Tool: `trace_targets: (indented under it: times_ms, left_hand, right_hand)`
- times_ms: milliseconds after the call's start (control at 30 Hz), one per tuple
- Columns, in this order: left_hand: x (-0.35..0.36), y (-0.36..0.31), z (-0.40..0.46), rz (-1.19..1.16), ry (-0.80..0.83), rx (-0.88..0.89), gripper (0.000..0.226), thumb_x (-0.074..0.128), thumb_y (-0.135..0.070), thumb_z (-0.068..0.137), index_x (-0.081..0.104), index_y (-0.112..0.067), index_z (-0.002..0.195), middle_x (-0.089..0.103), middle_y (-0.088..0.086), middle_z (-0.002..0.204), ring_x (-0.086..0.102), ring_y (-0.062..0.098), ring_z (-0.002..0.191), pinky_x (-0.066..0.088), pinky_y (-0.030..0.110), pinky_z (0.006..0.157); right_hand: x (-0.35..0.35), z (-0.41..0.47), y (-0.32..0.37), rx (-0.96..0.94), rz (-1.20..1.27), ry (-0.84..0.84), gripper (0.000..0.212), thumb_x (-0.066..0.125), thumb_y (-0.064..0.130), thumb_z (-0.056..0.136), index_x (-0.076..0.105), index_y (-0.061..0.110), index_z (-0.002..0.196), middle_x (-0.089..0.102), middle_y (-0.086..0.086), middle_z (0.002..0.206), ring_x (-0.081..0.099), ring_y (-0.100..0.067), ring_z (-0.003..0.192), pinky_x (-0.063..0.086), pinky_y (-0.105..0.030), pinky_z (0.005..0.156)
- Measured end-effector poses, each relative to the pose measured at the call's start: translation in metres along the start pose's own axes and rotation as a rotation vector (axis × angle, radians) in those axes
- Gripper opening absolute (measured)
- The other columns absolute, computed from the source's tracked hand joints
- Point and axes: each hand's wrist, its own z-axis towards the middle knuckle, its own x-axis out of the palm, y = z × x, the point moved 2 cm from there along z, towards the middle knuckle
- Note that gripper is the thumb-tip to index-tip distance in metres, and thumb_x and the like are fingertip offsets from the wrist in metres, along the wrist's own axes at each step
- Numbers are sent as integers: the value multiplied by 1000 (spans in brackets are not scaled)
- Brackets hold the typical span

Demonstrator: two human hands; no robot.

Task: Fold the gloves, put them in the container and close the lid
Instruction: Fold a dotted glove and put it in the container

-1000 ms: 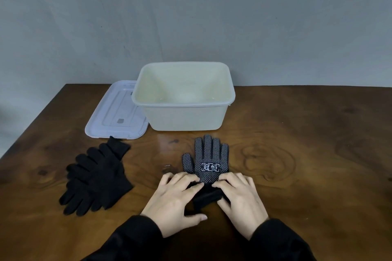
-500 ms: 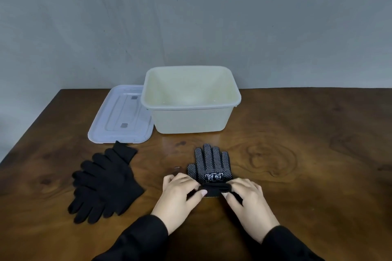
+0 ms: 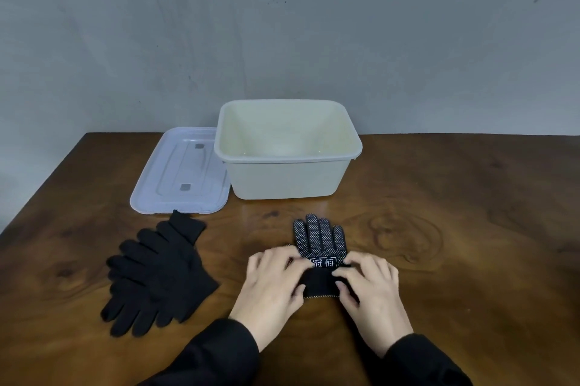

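Note:
A black glove with white dots (image 3: 320, 236) lies in front of me, fingers pointing away, with a white label across its palm. Its cuff is turned up over the palm. My left hand (image 3: 274, 280) and my right hand (image 3: 368, 286) pinch the folded cuff from either side. A pile of plain black gloves (image 3: 157, 272) lies flat to the left. The cream container (image 3: 290, 178) stands open behind the dotted glove, with nothing inside. Its white lid (image 3: 182, 172) lies flat on the table to the container's left.
Everything rests on a dark wooden table (image 3: 455, 228) against a grey wall. The table's left edge runs diagonally near the lid and the pile of gloves.
Both hands have lifted the cuff off the table and folded it forward over the glove's palm. The view has shifted slightly.

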Motion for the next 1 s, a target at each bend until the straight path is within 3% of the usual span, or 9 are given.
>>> trace_targets:
  times_ms: [100, 300, 467, 667, 800, 900, 1000]
  left_hand:
    - [1, -2, -3, 89, 46, 243, 36, 52, -19, 87, 76, -20, 114, 68, -2, 125, 52, 18, 118, 34, 39, 96]
    - [-2, 1, -11, 116, 166, 143, 44, 56, -43, 91, 72, -21, 126, 66, -9, 138, 55, 13, 123, 33, 40, 103]
    - [0, -2, 0, 69, 144, 65, 38, 52, -41, 96, 74, -26, 122, 71, -16, 127, 60, 10, 113, 33, 35, 99]
    - [-8, 0, -5, -45, 131, 2, 32, 49, -43, 98, 76, -31, 109, 75, -21, 112, 56, 2, 109, 31, 34, 97]
    - [-14, -3, 2, -232, 69, -216, 25, 57, -47, 97, 72, -39, 115, 61, -34, 99, 42, -8, 108, 31, 25, 96]
    - [-10, 2, 13, -345, 124, -445, 28, 64, -43, 99, 64, -45, 127, 58, -20, 101, 45, 12, 112, 42, 28, 100]
    - [-7, 7, 20, -304, 90, -483, 28, 66, -39, 98, 64, -41, 126, 53, -19, 91, 46, 6, 98, 38, 21, 92]
  right_hand:
    - [4, 1, -5, -181, -14, 77, 25, 57, 20, 90, 75, 22, 107, 65, 11, 118, 56, -13, 112, 38, -38, 95]
    - [-5, 1, -23, -218, 54, 271, 46, 58, 50, 91, 63, 28, 131, 52, 23, 141, 47, 1, 127, 30, -29, 107]
    - [-3, 12, -20, -185, 86, 207, 31, 57, 40, 90, 67, 32, 119, 61, 26, 127, 53, 1, 115, 38, -33, 97]
    - [-15, 17, -14, -168, 119, 282, 25, 50, 47, 93, 66, 39, 112, 67, 27, 107, 54, 5, 104, 32, -28, 98]
    - [-20, 24, -13, 142, 370, 393, 17, 62, 47, 89, 60, 48, 106, 66, 21, 97, 53, 4, 104, 41, -17, 89]
    - [-17, 35, -14, 360, 517, 395, 23, 70, 37, 88, 57, 45, 106, 68, 16, 105, 57, 6, 106, 42, -12, 85]
    - [-10, 36, -8, 237, 322, 275, 29, 71, 27, 88, 53, 43, 105, 54, 22, 102, 53, -2, 93, 42, -18, 79]
